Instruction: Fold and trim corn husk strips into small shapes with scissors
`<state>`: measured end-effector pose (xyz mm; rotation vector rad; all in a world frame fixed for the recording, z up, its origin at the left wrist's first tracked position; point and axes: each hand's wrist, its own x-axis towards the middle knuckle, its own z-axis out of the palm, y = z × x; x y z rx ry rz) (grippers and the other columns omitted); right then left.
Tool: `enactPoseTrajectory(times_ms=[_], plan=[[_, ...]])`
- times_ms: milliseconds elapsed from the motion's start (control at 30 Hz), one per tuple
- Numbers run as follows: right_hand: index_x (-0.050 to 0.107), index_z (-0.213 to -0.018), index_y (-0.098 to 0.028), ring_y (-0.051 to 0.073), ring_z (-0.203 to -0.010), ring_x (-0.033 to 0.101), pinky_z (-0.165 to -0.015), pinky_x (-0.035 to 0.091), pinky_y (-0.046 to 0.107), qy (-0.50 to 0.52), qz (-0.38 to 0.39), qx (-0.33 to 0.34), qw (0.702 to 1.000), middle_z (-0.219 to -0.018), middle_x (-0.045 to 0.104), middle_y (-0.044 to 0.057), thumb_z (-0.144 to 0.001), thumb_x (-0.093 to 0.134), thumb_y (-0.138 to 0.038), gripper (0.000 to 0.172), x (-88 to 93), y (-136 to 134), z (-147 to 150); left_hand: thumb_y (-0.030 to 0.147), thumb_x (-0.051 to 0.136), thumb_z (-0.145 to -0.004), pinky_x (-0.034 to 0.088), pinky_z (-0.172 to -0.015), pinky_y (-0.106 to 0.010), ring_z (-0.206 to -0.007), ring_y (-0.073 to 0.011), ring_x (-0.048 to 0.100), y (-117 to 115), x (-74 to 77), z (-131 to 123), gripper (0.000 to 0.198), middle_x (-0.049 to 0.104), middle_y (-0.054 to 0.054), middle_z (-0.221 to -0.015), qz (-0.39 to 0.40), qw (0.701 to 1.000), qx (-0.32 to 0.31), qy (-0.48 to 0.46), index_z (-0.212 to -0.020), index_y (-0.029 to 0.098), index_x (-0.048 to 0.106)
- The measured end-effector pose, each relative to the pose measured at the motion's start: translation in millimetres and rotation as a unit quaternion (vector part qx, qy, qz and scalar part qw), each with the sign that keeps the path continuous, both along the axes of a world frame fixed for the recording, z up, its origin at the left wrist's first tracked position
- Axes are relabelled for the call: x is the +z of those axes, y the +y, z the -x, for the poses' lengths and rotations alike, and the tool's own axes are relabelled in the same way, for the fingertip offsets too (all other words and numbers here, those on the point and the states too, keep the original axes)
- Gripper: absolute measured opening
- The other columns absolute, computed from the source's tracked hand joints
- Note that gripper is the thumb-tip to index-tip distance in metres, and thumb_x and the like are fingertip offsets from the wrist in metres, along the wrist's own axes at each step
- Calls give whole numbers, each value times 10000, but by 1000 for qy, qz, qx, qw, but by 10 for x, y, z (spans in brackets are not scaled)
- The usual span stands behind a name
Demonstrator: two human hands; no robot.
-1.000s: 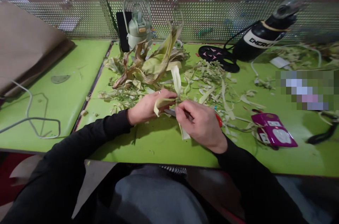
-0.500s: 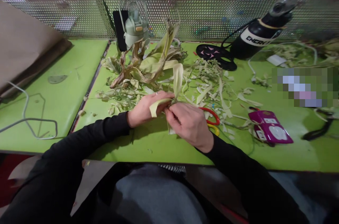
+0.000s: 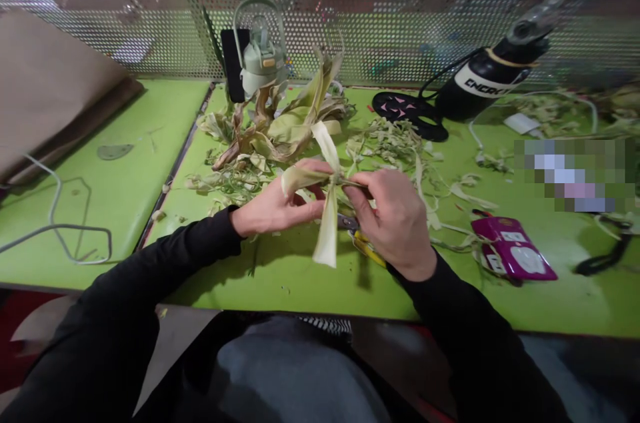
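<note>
Between my hands is a corn husk piece, its pale strips spreading out like petals from a knotted middle. My left hand holds it from the left, fingers curled behind the strips and partly hidden by them. From the right, my right hand pinches its thin stem between thumb and forefinger. One strip points up, another bends left and a third hangs toward me. Under my right hand lies a metal tool with a yellow handle, partly covered. Dry corn husks are heaped just beyond my hands.
Husk scraps litter the green table. At the back stand a pale green bottle, a dark phone and a black bottle marked ENERGY. A purple packet lies right; brown paper and bent wire lie left.
My right hand has moved right, away from my left, onto the stem. The husk piece has turned, so its knotted middle and hanging strip now show. The tool's metal part has come into sight.
</note>
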<state>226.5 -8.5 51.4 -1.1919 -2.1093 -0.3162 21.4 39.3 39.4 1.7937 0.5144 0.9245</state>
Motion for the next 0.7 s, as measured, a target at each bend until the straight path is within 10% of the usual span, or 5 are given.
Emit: enactPoseTrajectory(times_ms=[267, 467, 700], plan=[[635, -1030, -239, 207, -803, 587, -699, 465, 358, 126, 84, 31, 988, -860, 633, 47, -924, 600, -275, 117, 78, 16, -57, 431, 624, -912, 573, -573, -226, -690, -119, 669, -29, 168, -16, 354, 679, -26, -792, 140, 990, 13, -11, -1105, 135, 639], [578, -952, -252, 121, -610, 552, -547, 484, 276, 491, 359, 158, 778, -791, 608, -20, -843, 679, -500, 290, -44, 119, -33, 374, 737, -822, 591, -686, -251, -709, -106, 679, -68, 15, -117, 282, 695, -26, -830, 114, 985, 101, -82, -866, 141, 585], [634, -1142, -200, 123, -626, 567, -541, 473, 263, 384, 341, 98, 852, -833, 637, 3, -736, 793, -520, 541, -59, 60, 26, 265, 700, -831, 505, -638, -221, -724, -103, 610, -103, -3, -115, 152, 678, -28, -824, -3, 988, 152, 10, -840, 155, 596]])
